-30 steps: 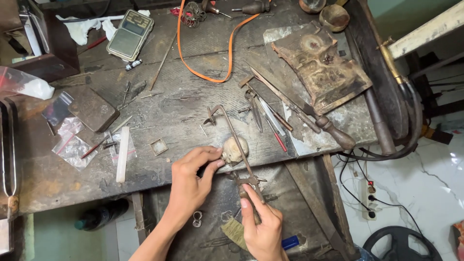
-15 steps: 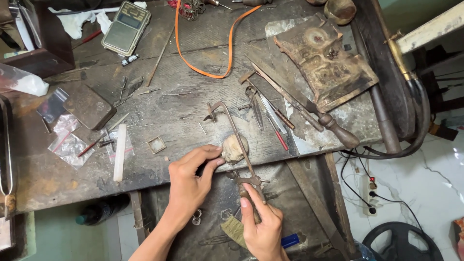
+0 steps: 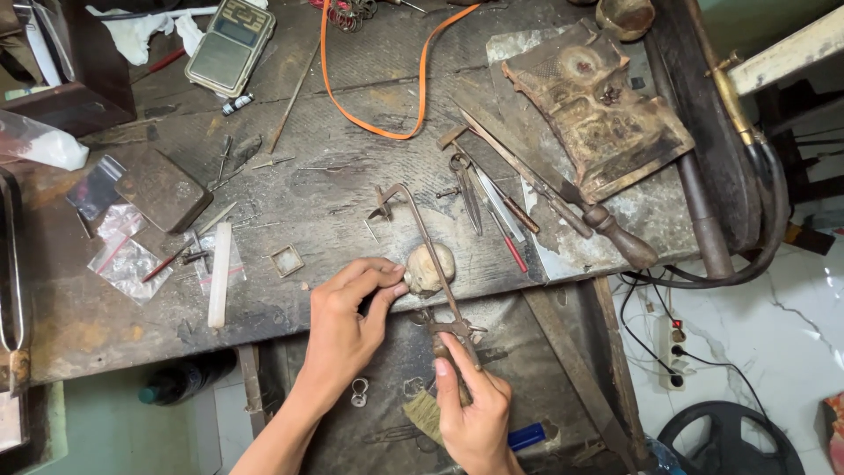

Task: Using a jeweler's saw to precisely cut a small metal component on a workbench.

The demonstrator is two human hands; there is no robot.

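Note:
My right hand (image 3: 475, 409) grips the handle of a small metal frame saw (image 3: 428, 246) that reaches up and away across the front edge of the worn wooden bench (image 3: 352, 176). My left hand (image 3: 347, 321) rests at the bench edge, its fingertips pinching something small against a rounded pale lump (image 3: 429, 266) fixed there. The saw's frame passes right beside that lump. What the fingertips pinch is too small to make out.
Files, pliers and a wooden-handled tool (image 3: 563, 198) lie right of the saw. An orange cord (image 3: 387, 132), a small digital scale (image 3: 230, 44), a dark tin (image 3: 163, 189), plastic bags (image 3: 123, 259) and a white stick (image 3: 218, 273) sit further left. A scorched block (image 3: 598, 105) is far right.
Both hands keep their grip in the same place. The saw shifts only slightly along the lump, and the view has tilted a little.

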